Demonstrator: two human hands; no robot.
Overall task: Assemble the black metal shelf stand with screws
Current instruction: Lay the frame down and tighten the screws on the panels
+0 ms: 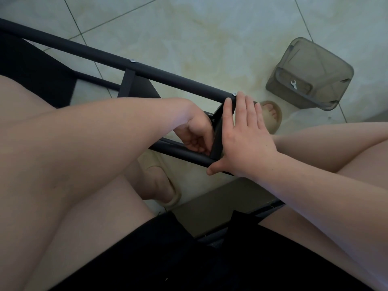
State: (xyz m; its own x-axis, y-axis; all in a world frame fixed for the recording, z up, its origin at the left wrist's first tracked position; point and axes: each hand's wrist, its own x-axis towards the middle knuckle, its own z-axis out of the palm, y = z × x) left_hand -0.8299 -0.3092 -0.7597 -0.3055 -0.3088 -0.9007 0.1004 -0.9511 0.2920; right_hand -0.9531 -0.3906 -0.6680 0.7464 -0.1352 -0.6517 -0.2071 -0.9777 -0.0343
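Pale tiled floor (189, 28). Black metal tube frame (168, 77) is braced by the flat, straight-fingered right hand (245, 135) on its end crossbar (218, 131). Left hand (195, 133) is curled at the lower joint, just left of it; what it grips cannot be told.

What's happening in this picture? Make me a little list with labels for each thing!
frame: black metal frame across the person's legs, above the tiled floor
right hand: right hand flat, straight fingers pressing on the end bar
left hand: left hand curled at the lower tube's joint; what it holds is hidden
screws: two silver screw heads on the top tube
box: smoky plastic box on the floor, small wrench inside
feet: beige slippers
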